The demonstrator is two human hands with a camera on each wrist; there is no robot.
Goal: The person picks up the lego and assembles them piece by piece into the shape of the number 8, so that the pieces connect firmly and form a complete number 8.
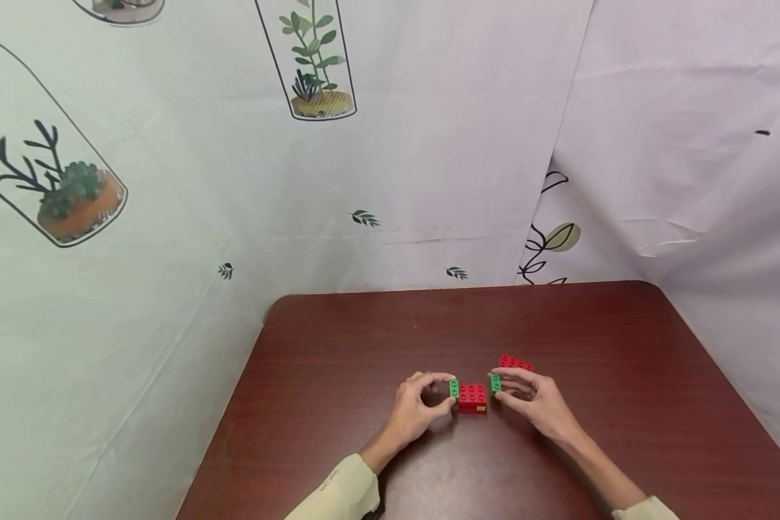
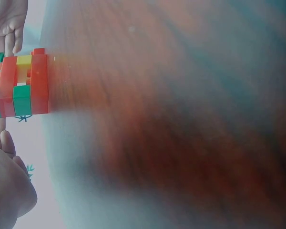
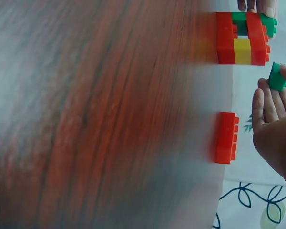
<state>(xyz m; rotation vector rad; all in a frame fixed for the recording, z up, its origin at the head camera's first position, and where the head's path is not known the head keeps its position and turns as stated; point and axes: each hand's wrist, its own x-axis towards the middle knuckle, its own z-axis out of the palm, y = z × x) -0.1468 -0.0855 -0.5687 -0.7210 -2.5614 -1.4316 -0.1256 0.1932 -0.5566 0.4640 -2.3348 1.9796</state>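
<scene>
In the lower middle of the head frame, the red brick stack [image 1: 473, 397] is placed on the tabletop [image 1: 338, 347], with its long axis running roughly from left to right. At its left end, the left green brick [image 1: 453, 388] is pinched between thumb and fingers of the left hand [image 1: 412, 412]; it rests on the top red layer, but whether it is fully seated cannot be told. The right green brick [image 1: 495, 383] is pinched in the grip of the right hand [image 1: 542, 404], just beyond the stack's right end and apart from it. Its two studs are lined up across the stack's long axis. To this bare end, below which the yellow brick [image 3: 242, 51] is seen, the right hand is the nearer one.
</scene>
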